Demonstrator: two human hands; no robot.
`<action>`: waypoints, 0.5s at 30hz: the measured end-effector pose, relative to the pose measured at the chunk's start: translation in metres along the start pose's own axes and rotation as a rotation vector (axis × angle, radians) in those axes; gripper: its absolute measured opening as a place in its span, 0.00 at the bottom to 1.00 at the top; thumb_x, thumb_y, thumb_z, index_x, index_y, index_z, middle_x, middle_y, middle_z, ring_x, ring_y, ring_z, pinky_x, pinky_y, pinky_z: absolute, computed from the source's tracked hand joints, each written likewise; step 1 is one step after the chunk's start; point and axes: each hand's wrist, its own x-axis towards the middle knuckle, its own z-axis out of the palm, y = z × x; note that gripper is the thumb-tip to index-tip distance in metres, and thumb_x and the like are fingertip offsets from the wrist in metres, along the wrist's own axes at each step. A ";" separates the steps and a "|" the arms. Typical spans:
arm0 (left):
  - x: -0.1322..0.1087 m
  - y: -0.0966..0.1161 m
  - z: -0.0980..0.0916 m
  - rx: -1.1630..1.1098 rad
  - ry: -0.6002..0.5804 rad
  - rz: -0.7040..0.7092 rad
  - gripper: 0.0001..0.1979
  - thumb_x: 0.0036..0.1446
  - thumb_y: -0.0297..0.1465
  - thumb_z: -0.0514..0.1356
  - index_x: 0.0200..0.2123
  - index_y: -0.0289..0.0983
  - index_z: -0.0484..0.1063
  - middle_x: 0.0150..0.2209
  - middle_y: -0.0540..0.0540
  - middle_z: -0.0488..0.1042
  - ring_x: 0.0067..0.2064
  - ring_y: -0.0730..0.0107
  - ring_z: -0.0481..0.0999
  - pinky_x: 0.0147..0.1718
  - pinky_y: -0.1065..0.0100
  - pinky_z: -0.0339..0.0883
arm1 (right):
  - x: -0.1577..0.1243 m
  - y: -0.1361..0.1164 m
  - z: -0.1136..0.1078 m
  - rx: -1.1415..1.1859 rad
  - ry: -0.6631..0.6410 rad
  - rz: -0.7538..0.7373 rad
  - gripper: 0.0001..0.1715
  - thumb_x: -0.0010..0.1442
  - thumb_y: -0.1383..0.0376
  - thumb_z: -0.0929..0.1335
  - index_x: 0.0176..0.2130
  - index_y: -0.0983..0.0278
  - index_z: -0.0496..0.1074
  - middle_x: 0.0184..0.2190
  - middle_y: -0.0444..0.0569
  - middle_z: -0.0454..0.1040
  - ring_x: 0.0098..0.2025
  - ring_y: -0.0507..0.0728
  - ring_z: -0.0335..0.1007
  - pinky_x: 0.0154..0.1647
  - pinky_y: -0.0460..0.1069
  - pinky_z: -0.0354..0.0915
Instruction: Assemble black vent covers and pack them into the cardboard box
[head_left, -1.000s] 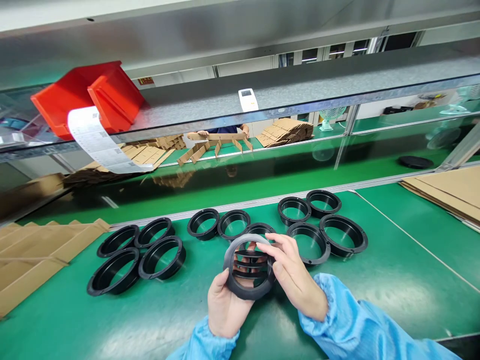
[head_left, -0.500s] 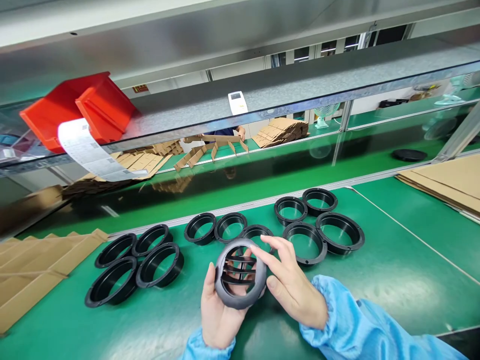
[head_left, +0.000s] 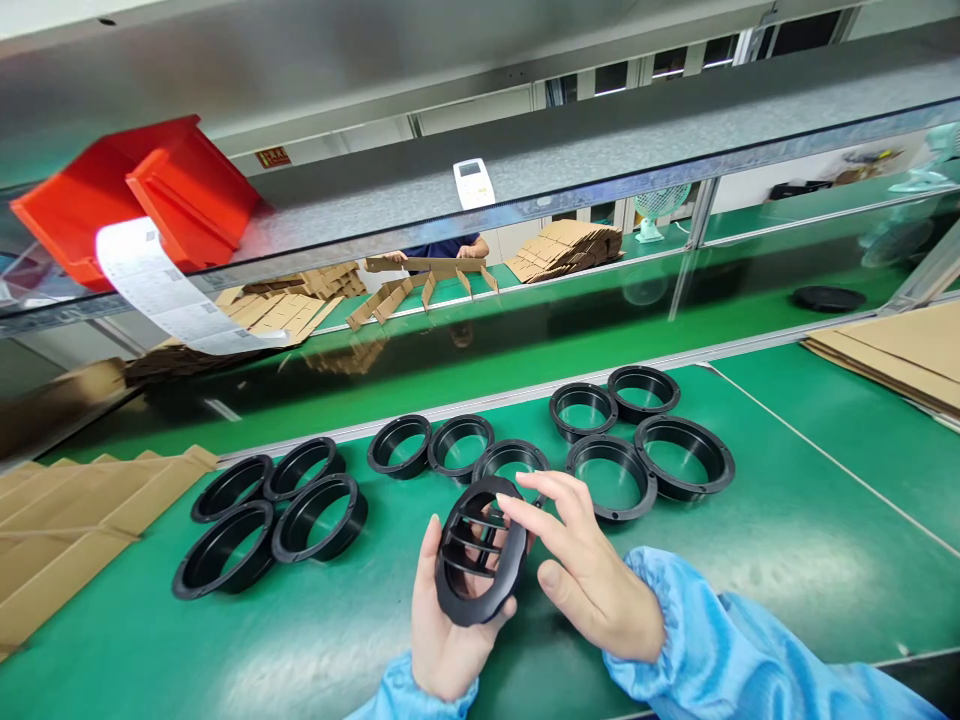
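Observation:
A round black air vent with slats across its opening is tilted in my left hand, which grips it from below and the left side. My right hand is beside it with fingers spread. Its index fingertip touches or nearly touches the vent's upper right rim. Black flanged rings lie just beyond my hands: a left group, a middle group and a right group. One ring of the middle group is partly hidden behind the vent and my right fingers.
Cardboard dividers stand at the left, and flat cardboard sheets lie at the right. Overhead, a shelf holds a red bin, a printed paper strip and a white remote. Across the bench, a person handles cardboard dividers.
The vent has turned in my left hand, so its face looks narrower and more tilted. My right hand stays close to its rim. The whole view has shifted slightly.

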 end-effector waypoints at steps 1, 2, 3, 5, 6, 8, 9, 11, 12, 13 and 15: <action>0.000 0.000 0.001 -0.096 -0.047 -0.039 0.32 0.64 0.60 0.41 0.58 0.54 0.71 0.59 0.49 0.72 0.58 0.50 0.74 0.38 0.56 0.80 | 0.000 0.000 0.000 -0.001 0.001 0.001 0.31 0.74 0.47 0.52 0.69 0.51 0.53 0.67 0.50 0.48 0.67 0.66 0.40 0.68 0.65 0.50; 0.001 0.002 0.003 -0.206 -0.102 -0.078 0.32 0.64 0.59 0.41 0.57 0.54 0.72 0.58 0.51 0.73 0.59 0.52 0.72 0.39 0.60 0.79 | -0.001 0.000 0.000 -0.001 0.002 0.004 0.31 0.73 0.47 0.52 0.69 0.51 0.53 0.67 0.50 0.48 0.67 0.66 0.40 0.68 0.65 0.51; 0.002 0.004 0.006 -0.315 -0.162 -0.102 0.31 0.65 0.59 0.42 0.57 0.52 0.73 0.58 0.52 0.73 0.60 0.55 0.72 0.40 0.64 0.79 | -0.001 0.000 0.000 0.000 0.000 0.008 0.31 0.73 0.47 0.52 0.69 0.51 0.53 0.67 0.50 0.48 0.67 0.66 0.40 0.68 0.65 0.51; 0.004 0.009 0.013 -0.445 -0.284 -0.117 0.30 0.67 0.56 0.43 0.58 0.48 0.72 0.58 0.51 0.73 0.60 0.58 0.72 0.42 0.67 0.78 | -0.002 0.001 0.000 0.005 -0.003 0.020 0.31 0.73 0.47 0.52 0.69 0.51 0.54 0.67 0.50 0.49 0.67 0.66 0.40 0.68 0.65 0.51; 0.005 0.012 0.016 -0.454 -0.325 -0.098 0.30 0.68 0.54 0.42 0.59 0.45 0.71 0.59 0.49 0.72 0.59 0.58 0.72 0.45 0.65 0.77 | -0.002 0.001 0.000 0.009 -0.003 0.030 0.31 0.73 0.47 0.53 0.69 0.52 0.54 0.67 0.50 0.49 0.68 0.66 0.40 0.69 0.65 0.50; 0.007 0.017 0.019 -0.433 -0.347 -0.023 0.31 0.70 0.51 0.42 0.60 0.41 0.70 0.61 0.45 0.70 0.60 0.55 0.71 0.54 0.58 0.72 | -0.003 0.004 0.001 0.024 0.001 0.057 0.30 0.73 0.47 0.54 0.68 0.52 0.55 0.67 0.50 0.51 0.68 0.66 0.40 0.69 0.65 0.50; 0.006 0.019 0.019 -0.413 -0.332 0.017 0.31 0.70 0.51 0.41 0.60 0.39 0.70 0.61 0.43 0.69 0.62 0.53 0.70 0.58 0.54 0.68 | -0.003 0.005 0.001 0.041 -0.001 0.073 0.29 0.74 0.48 0.54 0.68 0.51 0.56 0.66 0.50 0.52 0.68 0.65 0.41 0.69 0.65 0.50; 0.003 0.021 0.018 -0.361 -0.276 0.095 0.30 0.71 0.49 0.41 0.59 0.39 0.71 0.61 0.43 0.70 0.65 0.49 0.65 0.65 0.49 0.58 | -0.002 0.007 0.002 0.094 -0.005 0.110 0.27 0.74 0.50 0.55 0.68 0.50 0.56 0.66 0.49 0.54 0.68 0.64 0.44 0.69 0.63 0.51; 0.000 0.022 0.017 -0.307 -0.238 0.119 0.28 0.71 0.49 0.43 0.60 0.41 0.70 0.62 0.44 0.69 0.66 0.49 0.63 0.66 0.47 0.56 | -0.002 0.008 0.002 0.129 -0.005 0.131 0.26 0.74 0.51 0.55 0.68 0.49 0.57 0.66 0.48 0.55 0.68 0.63 0.45 0.69 0.62 0.51; -0.003 0.022 0.017 -0.218 -0.201 0.128 0.26 0.70 0.47 0.46 0.63 0.44 0.67 0.64 0.45 0.67 0.67 0.48 0.61 0.66 0.46 0.55 | -0.001 0.008 0.003 0.171 -0.008 0.157 0.25 0.75 0.52 0.56 0.67 0.49 0.57 0.66 0.47 0.56 0.68 0.62 0.46 0.69 0.62 0.50; -0.009 0.022 0.020 0.071 -0.110 0.167 0.29 0.65 0.44 0.57 0.67 0.51 0.57 0.67 0.45 0.61 0.67 0.45 0.60 0.65 0.44 0.57 | 0.000 0.008 0.003 0.279 0.000 0.220 0.24 0.75 0.53 0.56 0.65 0.50 0.60 0.66 0.47 0.58 0.68 0.60 0.49 0.70 0.60 0.52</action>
